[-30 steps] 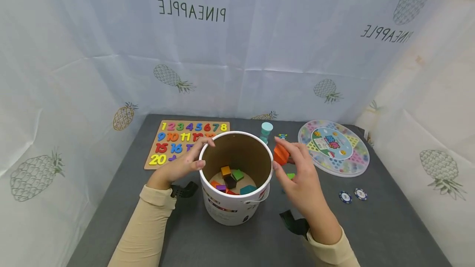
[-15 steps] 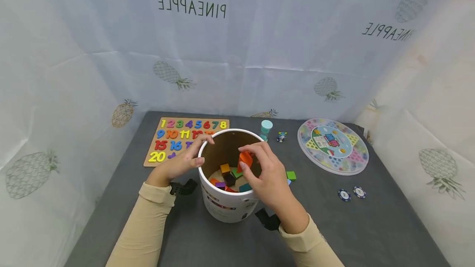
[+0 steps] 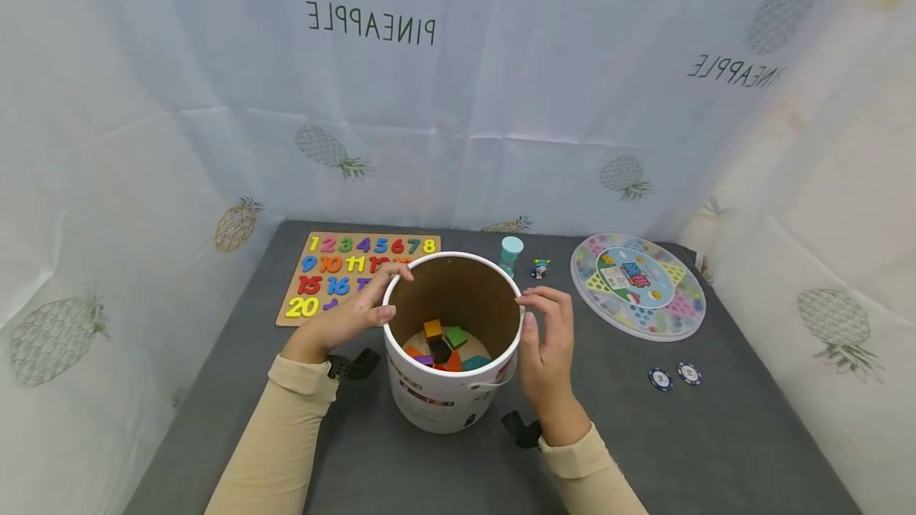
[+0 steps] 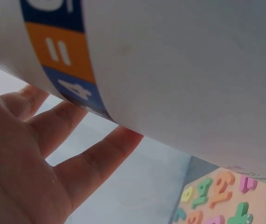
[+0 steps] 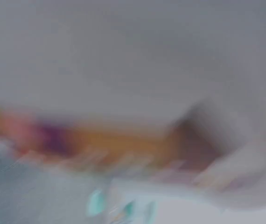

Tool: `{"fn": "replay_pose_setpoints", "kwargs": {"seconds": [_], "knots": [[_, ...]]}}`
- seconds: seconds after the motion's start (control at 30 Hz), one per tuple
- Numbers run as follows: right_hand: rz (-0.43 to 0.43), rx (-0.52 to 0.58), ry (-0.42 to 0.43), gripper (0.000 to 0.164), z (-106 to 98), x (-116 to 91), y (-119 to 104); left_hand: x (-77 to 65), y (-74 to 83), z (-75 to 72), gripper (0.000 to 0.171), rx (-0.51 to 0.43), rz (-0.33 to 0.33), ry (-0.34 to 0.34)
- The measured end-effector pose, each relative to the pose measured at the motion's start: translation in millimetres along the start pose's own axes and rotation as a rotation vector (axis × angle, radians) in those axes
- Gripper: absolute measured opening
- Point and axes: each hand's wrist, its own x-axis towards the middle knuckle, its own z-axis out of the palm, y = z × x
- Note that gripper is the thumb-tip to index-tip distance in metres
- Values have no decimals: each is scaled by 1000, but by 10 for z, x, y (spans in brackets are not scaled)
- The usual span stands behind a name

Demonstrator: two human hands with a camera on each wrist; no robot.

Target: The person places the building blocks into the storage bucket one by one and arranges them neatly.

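A white bucket (image 3: 440,408) stands upright on the dark table, several coloured wooden blocks lying at its bottom. Among them are a green block (image 3: 456,337), a yellow-orange block (image 3: 432,330) and a teal block (image 3: 475,362). My left hand (image 3: 342,321) holds the bucket's left rim, fingertips hooked over the edge. In the left wrist view, the left hand's fingers (image 4: 93,163) rest along its printed side. Nothing is held in my right hand (image 3: 549,356), its fingers loosely bent at the right rim; whether they touch it is unclear. The right wrist view is blurred.
A number puzzle board (image 3: 315,280) lies behind the bucket at left. Behind it at right stand a teal hourglass (image 3: 510,255) and a small figurine (image 3: 540,269). A round game board (image 3: 637,284) and two poker chips (image 3: 661,379) lie at right. White curtains (image 3: 458,102) surround the table.
My right hand carried an orange block into the bucket, let it go and drew back to the right rim. The left hand has stayed on the left rim.
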Motion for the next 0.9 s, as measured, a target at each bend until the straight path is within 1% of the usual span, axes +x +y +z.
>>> {"fn": "replay_pose_setpoints", "kwargs": {"seconds": [0.07, 0.1, 0.13, 0.2, 0.23, 0.27, 0.3, 0.37, 0.43, 0.47, 0.5, 0.53, 0.57, 0.6, 0.7, 0.73, 0.8, 0.9], "knots": [[42, -72, 36, 21, -77, -70, 181, 8, 5, -1, 59, 1, -2, 0], [84, -122, 32, 21, -129, -95, 272, 18, 5, -2, 60, 2, 0, -2], [127, -172, 14, 23, -185, -119, 361, 26, 7, -2, 60, -1, 0, -6], [192, -269, -67, 34, -304, -163, 548, 40, 10, -3, 60, -3, -1, -10], [218, -325, -131, 41, -363, -185, 642, 44, 9, -4, 60, -7, -2, -12], [251, -375, -212, 49, -421, -208, 727, 47, 6, -6, 61, -8, -3, -13], [281, -421, -305, 56, -474, -238, 813, 48, 1, -8, 61, -10, -3, -15], [369, -493, -518, 64, -567, -323, 977, 50, -3, -11, 61, -14, -3, -16], [461, -573, -734, 69, -625, -434, 1102, 43, -14, -17, 61, -21, -1, -15], [504, -600, -819, 68, -642, -481, 1141, 37, -16, -19, 61, -20, 0, -15], [533, -624, -882, 66, -652, -524, 1173, 31, -17, -22, 61, -20, 1, -14], [561, -638, -924, 63, -656, -555, 1193, 25, -22, -24, 61, -24, 2, -12], [568, -644, -939, 60, -662, -582, 1197, 21, -24, -25, 60, -27, 3, -10], [561, -645, -933, 58, -665, -595, 1182, 15, -24, -24, 61, -28, 2, -6], [535, -634, -866, 48, -669, -590, 1133, -2, -30, -22, 61, -29, 5, 4], [539, -630, -843, 45, -673, -590, 1116, -5, -32, -21, 61, -30, 8, 5], [562, -629, -801, 39, -682, -596, 1091, -7, -32, -18, 60, -25, 12, 6], [643, -621, -717, 34, -698, -610, 1068, 9, -29, -17, 61, -31, 15, 1]]}}
